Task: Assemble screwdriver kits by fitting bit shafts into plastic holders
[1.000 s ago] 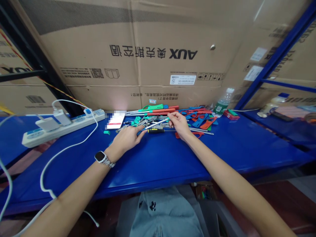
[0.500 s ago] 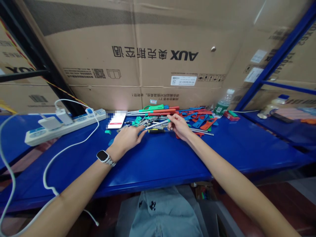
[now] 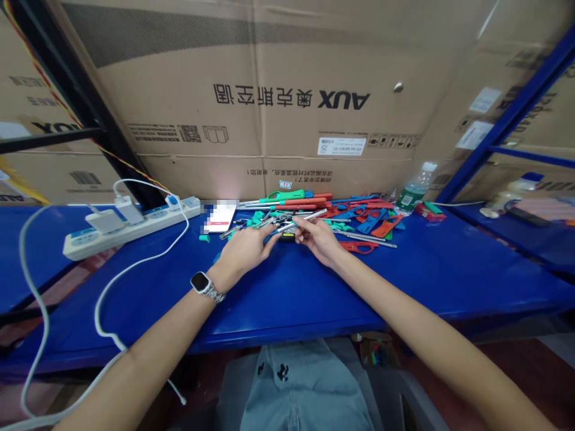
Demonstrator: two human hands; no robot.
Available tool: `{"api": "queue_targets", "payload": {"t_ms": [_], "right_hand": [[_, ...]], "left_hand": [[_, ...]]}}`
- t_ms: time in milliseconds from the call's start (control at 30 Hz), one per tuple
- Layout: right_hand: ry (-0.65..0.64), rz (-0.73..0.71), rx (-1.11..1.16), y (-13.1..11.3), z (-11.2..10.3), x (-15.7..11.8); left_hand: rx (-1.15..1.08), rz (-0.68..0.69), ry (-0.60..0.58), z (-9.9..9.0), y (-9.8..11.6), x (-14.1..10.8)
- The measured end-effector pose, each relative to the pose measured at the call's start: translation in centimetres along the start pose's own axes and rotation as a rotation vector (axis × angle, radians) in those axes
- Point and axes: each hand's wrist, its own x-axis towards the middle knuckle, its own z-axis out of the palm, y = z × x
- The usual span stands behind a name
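My left hand (image 3: 246,250), wearing a watch, is closed, with thumb and index finger at the left end of a slim metal tube (image 3: 317,215). My right hand (image 3: 320,240) pinches the same tube, which slants up to the right past its fingers. Just beneath, a screwdriver (image 3: 287,237) with a black and yellow handle lies partly hidden. Behind both hands spreads a pile of long-nosed lighter parts: a green lighter handle (image 3: 287,195), red handles (image 3: 359,246), blue handles (image 3: 370,221) and loose metal rods (image 3: 371,238).
A phone (image 3: 221,216) and a white power strip (image 3: 135,229) with plugged chargers lie left on the blue table (image 3: 287,299). A white cable (image 3: 130,263) trails forward. At right stand a water bottle (image 3: 415,190) and a red box (image 3: 429,211). A large carton (image 3: 287,72) rises behind.
My right hand has moved closer to my left along the tube, and the tube's right end now shows beyond its fingers. The whole view has shifted slightly.
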Motion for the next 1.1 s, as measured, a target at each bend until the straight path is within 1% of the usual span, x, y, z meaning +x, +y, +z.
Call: {"api": "queue_targets", "payload": {"t_ms": [67, 167, 267, 333, 467, 533, 667, 800, 867, 967, 1100], "right_hand": [[0.03, 0.007, 0.0, 0.1, 0.1, -0.1], [0.096, -0.02, -0.022, 0.2, 0.0, -0.1], [0.114, -0.063, -0.071, 0.3, -0.1, 0.0], [0.083, -0.074, -0.115, 0.5, 0.1, -0.1], [-0.066, -0.033, -0.16, 0.9, 0.8, -0.5], [-0.107, -0.024, -0.155, 1.0, 1.1, -0.6], [-0.09, -0.047, -0.133, 1.1, 1.2, -0.7], [-0.01, -0.146, -0.145, 1.3, 1.3, -0.8], [0.006, -0.192, -0.152, 1.3, 1.5, -0.8], [-0.007, -0.221, -0.178, 1.1, 1.7, -0.6], [-0.07, -0.197, -0.25, 0.8, 1.9, -0.6]], "left_hand": [[-0.004, -0.012, 0.0, 0.1, 0.0, 0.0], [0.0, -0.035, -0.019, 0.0, 0.0, 0.0], [0.007, -0.056, -0.046, -0.2, 0.1, 0.1], [-0.002, -0.067, -0.064, -0.4, 0.3, 0.2], [-0.057, -0.053, -0.103, -0.7, 1.0, 0.3], [-0.075, -0.049, -0.109, -0.8, 1.3, 0.4], [-0.101, -0.049, -0.081, -0.7, 1.4, 0.3], [-0.153, -0.059, -0.059, -0.7, 1.6, 0.2], [-0.209, -0.079, -0.056, -0.8, 1.9, 0.2], [-0.305, -0.104, -0.036, -0.8, 2.1, 0.2], [-0.354, -0.09, -0.027, -0.7, 2.0, 0.2]]}}
